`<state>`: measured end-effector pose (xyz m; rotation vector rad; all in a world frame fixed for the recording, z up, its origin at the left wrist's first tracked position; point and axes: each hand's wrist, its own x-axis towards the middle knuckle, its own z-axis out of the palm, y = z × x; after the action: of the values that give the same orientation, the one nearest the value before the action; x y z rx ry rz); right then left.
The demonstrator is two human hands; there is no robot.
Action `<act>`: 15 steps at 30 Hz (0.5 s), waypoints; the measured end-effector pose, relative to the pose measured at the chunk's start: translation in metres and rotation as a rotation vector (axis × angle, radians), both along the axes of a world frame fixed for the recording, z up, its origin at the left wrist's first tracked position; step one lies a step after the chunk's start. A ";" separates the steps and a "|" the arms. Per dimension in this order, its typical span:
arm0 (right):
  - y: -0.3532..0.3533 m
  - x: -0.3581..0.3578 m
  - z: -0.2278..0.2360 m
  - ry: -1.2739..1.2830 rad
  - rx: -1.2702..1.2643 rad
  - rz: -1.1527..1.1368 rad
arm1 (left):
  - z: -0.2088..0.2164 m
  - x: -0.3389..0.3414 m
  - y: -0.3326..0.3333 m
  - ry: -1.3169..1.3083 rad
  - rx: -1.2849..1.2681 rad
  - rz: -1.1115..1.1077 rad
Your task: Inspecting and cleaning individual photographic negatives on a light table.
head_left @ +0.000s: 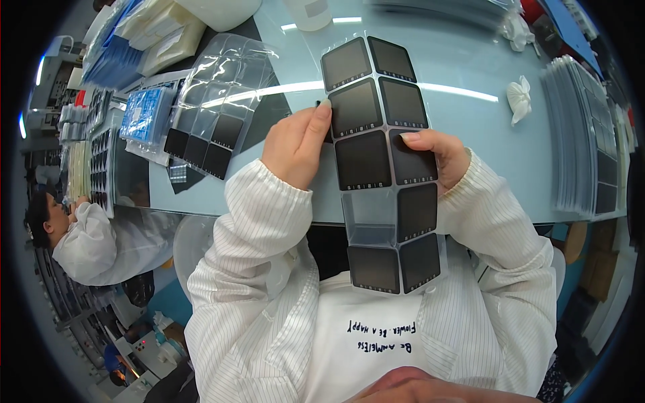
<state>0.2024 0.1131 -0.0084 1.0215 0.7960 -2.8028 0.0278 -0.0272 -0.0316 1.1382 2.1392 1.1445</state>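
Note:
A long clear plastic tray (383, 207) stands tilted in front of me, with dark rectangular panels (363, 161) in two columns. One compartment in its left column, second from the bottom, shows bare plastic. My right hand (449, 156) grips the right edge, thumb on a panel's face and fingers hidden behind. At the upper left edge is my left hand (299, 142), closed, its thumb against the tray's side. Dark slivers show beside that thumb; I cannot make out what they belong to.
Another clear tray (225, 77) with a few dark panels lies left, near a blue-wrapped pack (146, 113). Stacked trays (571, 134) stand right, beside crumpled white tissue (519, 101). A white container (309, 13) is at the back. A person (101, 238) sits farther left.

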 end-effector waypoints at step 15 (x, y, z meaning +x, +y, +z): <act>-0.022 0.025 -0.020 0.257 -0.238 0.075 | 0.003 0.045 -0.020 -0.302 0.379 -0.130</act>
<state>0.2270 0.0907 -0.0283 0.5922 0.4891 -2.9082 0.0727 -0.0468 -0.0288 1.1522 1.6397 1.5916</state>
